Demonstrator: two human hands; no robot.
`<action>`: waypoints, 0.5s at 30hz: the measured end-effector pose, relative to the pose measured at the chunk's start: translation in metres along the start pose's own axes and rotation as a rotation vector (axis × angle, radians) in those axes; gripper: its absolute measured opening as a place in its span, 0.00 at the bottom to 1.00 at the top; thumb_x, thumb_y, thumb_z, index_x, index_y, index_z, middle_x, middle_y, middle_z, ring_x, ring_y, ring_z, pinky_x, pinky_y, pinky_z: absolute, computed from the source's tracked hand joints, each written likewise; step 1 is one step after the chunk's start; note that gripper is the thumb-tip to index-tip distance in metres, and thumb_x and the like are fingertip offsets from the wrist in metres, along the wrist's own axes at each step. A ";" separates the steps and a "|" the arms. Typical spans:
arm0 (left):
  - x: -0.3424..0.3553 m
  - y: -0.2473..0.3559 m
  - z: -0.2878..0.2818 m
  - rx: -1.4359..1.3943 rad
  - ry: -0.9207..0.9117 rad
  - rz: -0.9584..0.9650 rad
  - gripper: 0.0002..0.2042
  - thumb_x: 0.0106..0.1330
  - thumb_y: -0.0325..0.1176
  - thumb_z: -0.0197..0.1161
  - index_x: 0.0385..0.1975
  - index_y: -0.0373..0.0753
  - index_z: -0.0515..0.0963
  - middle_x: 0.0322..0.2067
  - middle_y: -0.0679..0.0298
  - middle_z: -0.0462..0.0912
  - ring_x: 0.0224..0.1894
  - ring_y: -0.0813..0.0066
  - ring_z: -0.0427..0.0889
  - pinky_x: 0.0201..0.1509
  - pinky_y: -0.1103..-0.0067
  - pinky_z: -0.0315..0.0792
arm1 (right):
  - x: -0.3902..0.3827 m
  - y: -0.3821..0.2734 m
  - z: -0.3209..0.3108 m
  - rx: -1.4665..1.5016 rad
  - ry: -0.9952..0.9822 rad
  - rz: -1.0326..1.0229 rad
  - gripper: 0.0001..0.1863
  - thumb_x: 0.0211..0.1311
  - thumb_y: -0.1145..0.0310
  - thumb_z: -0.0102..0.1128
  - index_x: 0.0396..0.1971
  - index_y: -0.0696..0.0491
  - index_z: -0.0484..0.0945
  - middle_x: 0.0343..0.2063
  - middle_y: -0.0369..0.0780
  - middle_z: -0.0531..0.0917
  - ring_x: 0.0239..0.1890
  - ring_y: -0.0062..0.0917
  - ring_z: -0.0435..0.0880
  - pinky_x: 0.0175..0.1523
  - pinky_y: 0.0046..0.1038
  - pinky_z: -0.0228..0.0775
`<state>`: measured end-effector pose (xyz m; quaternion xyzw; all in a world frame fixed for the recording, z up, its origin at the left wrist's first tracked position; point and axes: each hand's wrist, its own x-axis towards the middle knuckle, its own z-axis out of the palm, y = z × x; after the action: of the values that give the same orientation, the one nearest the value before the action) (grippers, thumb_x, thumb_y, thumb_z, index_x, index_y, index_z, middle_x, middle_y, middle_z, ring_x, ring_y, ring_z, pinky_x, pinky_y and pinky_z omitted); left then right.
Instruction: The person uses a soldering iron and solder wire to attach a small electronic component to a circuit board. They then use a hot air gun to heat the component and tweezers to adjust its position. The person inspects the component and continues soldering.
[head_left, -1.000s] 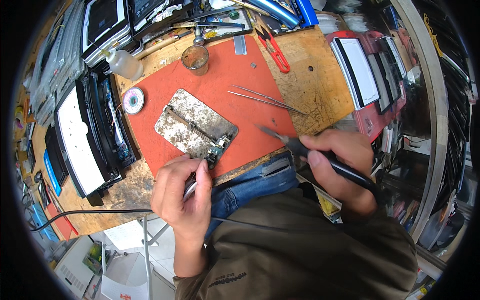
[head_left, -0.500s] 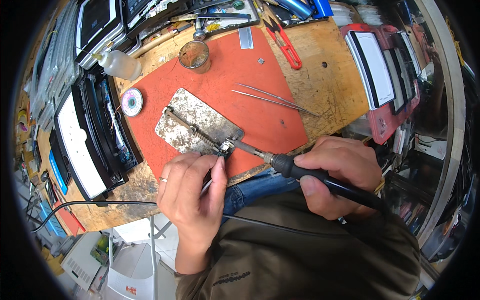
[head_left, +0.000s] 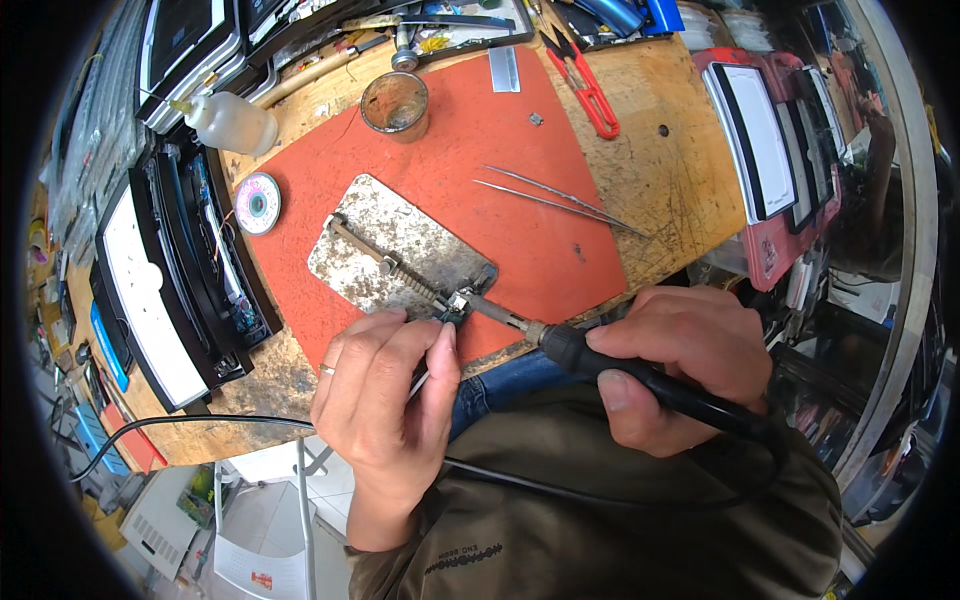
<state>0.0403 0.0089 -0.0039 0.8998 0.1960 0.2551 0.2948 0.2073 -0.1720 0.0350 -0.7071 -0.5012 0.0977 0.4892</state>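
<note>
soldering iron (head_left: 600, 355) now at the clamp (head_left: 455, 303), tip up-left, right hand (head_left: 690, 360) gripping; left hand (head_left: 385, 395) pinching tweezers (head_left: 425, 372)

The right hand (head_left: 685, 360) grips a black-handled soldering iron (head_left: 600, 362) whose tip meets a small part (head_left: 458, 303) clamped at the near corner of a worn metal holder plate (head_left: 400, 250), while the left hand (head_left: 385, 400) pinches a thin tool just beside that same part. The plate lies on an orange mat (head_left: 500, 140) over a wooden bench (head_left: 680, 170). On the mat lie tweezers (head_left: 560, 198), a small round tin (head_left: 395, 102) and a solder wick spool (head_left: 258, 203), with red-handled cutters (head_left: 585, 75) at its far edge and a clear squeeze bottle (head_left: 228, 122) nearby.
</note>
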 end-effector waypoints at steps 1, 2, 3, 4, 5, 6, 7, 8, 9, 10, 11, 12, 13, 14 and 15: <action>0.000 0.000 0.000 0.000 -0.005 -0.006 0.11 0.56 0.20 0.80 0.37 0.36 0.88 0.32 0.57 0.87 0.39 0.54 0.91 0.45 0.66 0.83 | 0.001 -0.001 0.000 -0.005 -0.004 0.002 0.11 0.58 0.73 0.75 0.40 0.61 0.86 0.25 0.42 0.89 0.21 0.34 0.88 0.28 0.31 0.81; 0.000 0.000 0.000 -0.004 0.000 -0.001 0.11 0.56 0.20 0.80 0.37 0.36 0.88 0.32 0.57 0.87 0.39 0.54 0.91 0.45 0.66 0.83 | 0.001 -0.002 -0.001 -0.006 -0.002 0.009 0.11 0.58 0.73 0.75 0.39 0.61 0.86 0.25 0.42 0.89 0.21 0.34 0.88 0.28 0.31 0.81; 0.000 0.000 0.000 -0.007 0.001 -0.002 0.11 0.56 0.20 0.80 0.37 0.36 0.88 0.32 0.57 0.87 0.39 0.54 0.91 0.45 0.66 0.83 | 0.001 -0.003 -0.001 -0.013 -0.011 0.010 0.11 0.58 0.73 0.75 0.39 0.61 0.86 0.25 0.42 0.89 0.21 0.34 0.88 0.28 0.31 0.81; 0.000 0.000 0.000 -0.007 -0.002 -0.011 0.11 0.56 0.20 0.80 0.37 0.36 0.88 0.32 0.57 0.87 0.39 0.54 0.91 0.45 0.66 0.83 | 0.002 -0.004 -0.002 -0.015 -0.015 0.015 0.11 0.57 0.73 0.75 0.39 0.61 0.86 0.26 0.43 0.89 0.21 0.34 0.88 0.28 0.31 0.81; 0.001 0.000 0.000 -0.010 0.001 -0.003 0.11 0.56 0.20 0.80 0.36 0.36 0.88 0.32 0.57 0.87 0.39 0.54 0.91 0.45 0.66 0.83 | 0.002 -0.005 -0.002 -0.010 -0.011 0.028 0.11 0.57 0.74 0.75 0.39 0.61 0.86 0.26 0.43 0.89 0.21 0.34 0.88 0.28 0.31 0.81; 0.001 -0.001 0.000 -0.011 0.001 -0.003 0.11 0.55 0.20 0.80 0.36 0.36 0.88 0.32 0.57 0.87 0.39 0.54 0.91 0.45 0.66 0.83 | 0.002 -0.005 -0.001 -0.017 -0.008 0.017 0.12 0.56 0.74 0.75 0.39 0.61 0.86 0.26 0.43 0.89 0.21 0.34 0.88 0.28 0.31 0.81; 0.001 -0.001 0.000 -0.013 0.000 -0.006 0.11 0.55 0.20 0.80 0.36 0.36 0.88 0.32 0.57 0.87 0.39 0.54 0.91 0.45 0.66 0.83 | 0.002 -0.006 -0.001 -0.018 0.002 0.013 0.12 0.56 0.74 0.75 0.39 0.61 0.86 0.26 0.43 0.89 0.21 0.34 0.88 0.28 0.31 0.81; 0.001 -0.001 0.000 -0.012 0.000 -0.001 0.11 0.55 0.20 0.80 0.36 0.36 0.88 0.32 0.57 0.87 0.39 0.54 0.91 0.44 0.66 0.83 | 0.002 -0.005 -0.001 -0.018 0.019 0.007 0.12 0.56 0.74 0.75 0.39 0.61 0.86 0.26 0.43 0.89 0.21 0.34 0.88 0.28 0.31 0.81; 0.001 -0.001 0.000 -0.012 -0.002 0.001 0.11 0.55 0.20 0.80 0.36 0.36 0.88 0.32 0.57 0.87 0.39 0.54 0.91 0.44 0.66 0.83 | 0.002 -0.005 0.000 -0.014 0.007 0.007 0.12 0.55 0.74 0.75 0.39 0.61 0.86 0.26 0.43 0.89 0.21 0.33 0.88 0.27 0.30 0.80; 0.002 0.000 0.000 -0.014 -0.007 -0.004 0.11 0.55 0.20 0.80 0.36 0.36 0.88 0.32 0.57 0.87 0.39 0.54 0.91 0.44 0.66 0.83 | 0.002 -0.004 0.000 -0.011 0.002 0.005 0.12 0.55 0.74 0.75 0.39 0.61 0.86 0.26 0.43 0.89 0.21 0.33 0.88 0.27 0.30 0.80; 0.002 0.000 0.000 -0.010 -0.003 0.003 0.11 0.55 0.20 0.80 0.36 0.36 0.88 0.32 0.57 0.87 0.39 0.54 0.91 0.44 0.66 0.83 | 0.002 -0.004 -0.001 -0.009 -0.007 0.010 0.12 0.55 0.74 0.75 0.39 0.61 0.86 0.26 0.43 0.89 0.21 0.33 0.87 0.27 0.30 0.80; 0.002 0.000 0.000 -0.006 -0.003 0.003 0.11 0.55 0.20 0.80 0.36 0.36 0.88 0.32 0.57 0.87 0.39 0.54 0.91 0.44 0.67 0.83 | 0.002 -0.004 -0.001 -0.021 -0.017 0.004 0.13 0.55 0.74 0.75 0.40 0.61 0.86 0.26 0.42 0.89 0.21 0.33 0.87 0.27 0.30 0.80; 0.002 0.000 0.000 -0.003 -0.007 -0.008 0.11 0.55 0.20 0.80 0.36 0.36 0.88 0.32 0.57 0.87 0.39 0.54 0.91 0.44 0.67 0.83 | 0.002 -0.005 -0.002 -0.035 -0.032 0.004 0.13 0.55 0.74 0.75 0.40 0.61 0.86 0.26 0.42 0.89 0.20 0.33 0.87 0.27 0.30 0.79; 0.002 0.001 0.000 -0.002 -0.008 -0.001 0.11 0.55 0.20 0.80 0.36 0.36 0.88 0.32 0.57 0.87 0.39 0.54 0.91 0.44 0.67 0.83 | 0.002 -0.005 -0.003 -0.048 -0.047 0.004 0.13 0.55 0.74 0.75 0.40 0.61 0.86 0.26 0.42 0.89 0.20 0.33 0.87 0.27 0.30 0.79; 0.002 0.001 -0.001 -0.001 -0.013 -0.005 0.10 0.56 0.20 0.80 0.36 0.35 0.88 0.32 0.56 0.87 0.39 0.54 0.91 0.44 0.67 0.83 | 0.002 -0.005 -0.003 -0.044 -0.028 -0.004 0.13 0.55 0.74 0.75 0.40 0.61 0.86 0.26 0.43 0.89 0.20 0.33 0.86 0.27 0.30 0.79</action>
<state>0.0420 0.0098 -0.0020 0.9008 0.1962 0.2485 0.2972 0.2071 -0.1720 0.0405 -0.7151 -0.5115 0.0956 0.4668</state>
